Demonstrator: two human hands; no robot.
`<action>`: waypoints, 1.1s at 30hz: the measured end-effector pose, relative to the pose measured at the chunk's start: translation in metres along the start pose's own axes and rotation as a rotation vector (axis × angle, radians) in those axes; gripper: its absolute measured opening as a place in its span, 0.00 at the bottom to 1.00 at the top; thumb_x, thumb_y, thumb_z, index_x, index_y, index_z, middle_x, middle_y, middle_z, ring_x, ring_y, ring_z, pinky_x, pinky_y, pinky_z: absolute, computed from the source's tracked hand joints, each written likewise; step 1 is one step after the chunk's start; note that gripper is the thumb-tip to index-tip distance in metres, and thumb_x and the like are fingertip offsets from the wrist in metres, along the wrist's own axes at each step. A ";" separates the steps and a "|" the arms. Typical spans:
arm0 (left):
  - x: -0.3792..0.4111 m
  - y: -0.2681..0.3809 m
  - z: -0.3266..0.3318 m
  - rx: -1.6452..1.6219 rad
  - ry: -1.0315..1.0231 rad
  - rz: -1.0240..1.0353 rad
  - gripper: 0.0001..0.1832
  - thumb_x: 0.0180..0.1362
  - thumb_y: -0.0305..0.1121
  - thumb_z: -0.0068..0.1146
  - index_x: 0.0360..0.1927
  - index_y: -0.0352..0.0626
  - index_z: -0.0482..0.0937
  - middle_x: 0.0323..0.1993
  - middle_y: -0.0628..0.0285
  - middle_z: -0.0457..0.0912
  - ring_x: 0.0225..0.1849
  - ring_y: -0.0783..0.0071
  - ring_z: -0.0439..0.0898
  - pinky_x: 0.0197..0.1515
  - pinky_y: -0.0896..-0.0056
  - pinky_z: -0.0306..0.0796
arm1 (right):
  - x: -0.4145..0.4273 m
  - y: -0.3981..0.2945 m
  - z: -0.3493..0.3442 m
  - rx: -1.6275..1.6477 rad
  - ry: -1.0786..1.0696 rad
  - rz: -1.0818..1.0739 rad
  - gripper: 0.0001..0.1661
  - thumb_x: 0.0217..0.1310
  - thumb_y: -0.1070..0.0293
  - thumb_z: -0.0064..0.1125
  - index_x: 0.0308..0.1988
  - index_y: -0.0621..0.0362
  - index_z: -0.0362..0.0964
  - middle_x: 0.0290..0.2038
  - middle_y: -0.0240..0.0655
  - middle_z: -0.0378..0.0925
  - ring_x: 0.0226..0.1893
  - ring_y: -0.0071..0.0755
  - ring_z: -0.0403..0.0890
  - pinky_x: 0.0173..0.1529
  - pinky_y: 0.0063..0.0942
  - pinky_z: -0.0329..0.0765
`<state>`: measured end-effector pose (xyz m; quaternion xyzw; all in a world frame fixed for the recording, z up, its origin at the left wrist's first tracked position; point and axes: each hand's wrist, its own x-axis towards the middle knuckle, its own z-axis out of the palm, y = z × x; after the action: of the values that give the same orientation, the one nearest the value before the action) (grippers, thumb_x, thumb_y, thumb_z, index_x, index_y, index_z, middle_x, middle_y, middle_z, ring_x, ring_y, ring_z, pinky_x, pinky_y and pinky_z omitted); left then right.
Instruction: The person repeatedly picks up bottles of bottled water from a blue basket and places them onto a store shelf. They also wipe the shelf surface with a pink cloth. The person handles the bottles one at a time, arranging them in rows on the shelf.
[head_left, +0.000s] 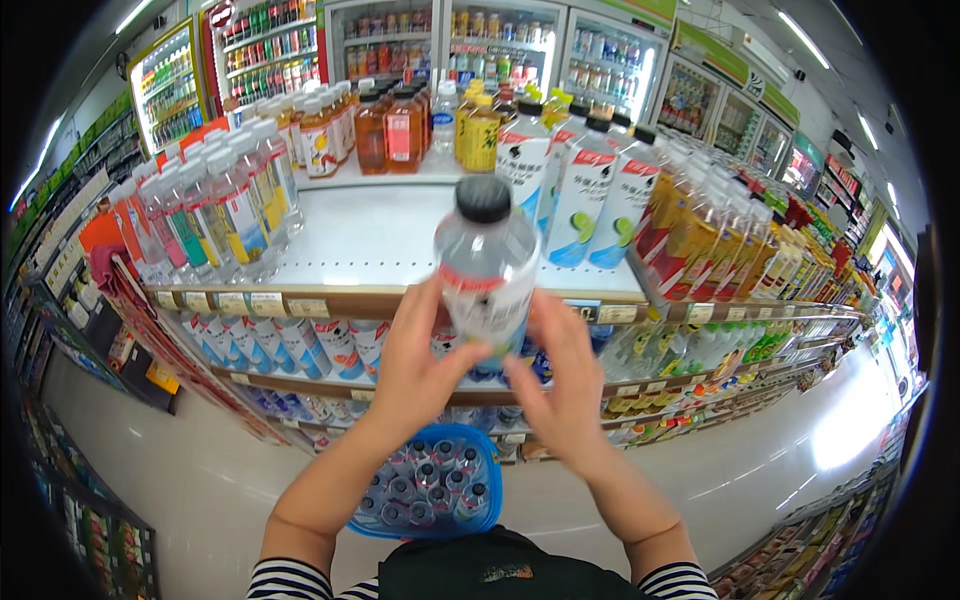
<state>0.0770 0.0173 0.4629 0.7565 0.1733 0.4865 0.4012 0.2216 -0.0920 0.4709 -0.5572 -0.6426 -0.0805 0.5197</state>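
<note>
Between my two hands is a clear plastic drink bottle (486, 277) with a black cap and a white, red and blue label, slightly blurred. My left hand (420, 360) grips its left side near the base. On the right side, the fingers of my right hand (559, 367) curve around the lower part. The bottle is upright, in front of the edge of a white upper shelf (360, 232). Matching black-capped bottles (581, 195) with lime pictures stand on that shelf to the right. Below my arms, a blue plastic basket (495, 480) holds several more black-capped bottles (427, 476).
White-capped bottles (232, 202) stand at the shelf's left end, amber tea bottles (403, 131) toward the back. A divider (646, 281) separates golden drink bottles (694, 240) on the right. Lower shelves carry more bottles (300, 345). Glass-door fridges (502, 37) line the back.
</note>
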 end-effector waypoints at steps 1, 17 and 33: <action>0.021 0.005 0.006 -0.035 -0.004 -0.005 0.41 0.49 0.29 0.68 0.66 0.36 0.61 0.54 0.52 0.72 0.57 0.58 0.74 0.56 0.62 0.71 | 0.018 0.002 -0.008 -0.024 0.047 -0.005 0.36 0.55 0.75 0.61 0.64 0.60 0.62 0.58 0.51 0.69 0.56 0.54 0.74 0.56 0.39 0.74; 0.126 -0.071 0.061 0.129 -0.001 0.057 0.42 0.50 0.33 0.69 0.67 0.36 0.60 0.57 0.48 0.70 0.57 0.54 0.74 0.56 0.61 0.71 | 0.074 0.101 0.003 0.038 0.082 0.193 0.42 0.58 0.77 0.59 0.70 0.50 0.54 0.58 0.45 0.69 0.41 0.35 0.83 0.45 0.28 0.80; 0.160 -0.088 0.066 -0.064 -0.160 -0.008 0.41 0.58 0.21 0.58 0.72 0.38 0.49 0.68 0.50 0.63 0.68 0.63 0.64 0.65 0.66 0.63 | 0.087 0.135 0.018 -0.067 0.064 0.102 0.43 0.50 0.72 0.65 0.65 0.58 0.56 0.47 0.47 0.68 0.44 0.48 0.76 0.49 0.38 0.75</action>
<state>0.2203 0.1474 0.4762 0.7789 0.1282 0.4283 0.4399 0.3336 0.0243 0.4644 -0.6037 -0.5934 -0.0930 0.5242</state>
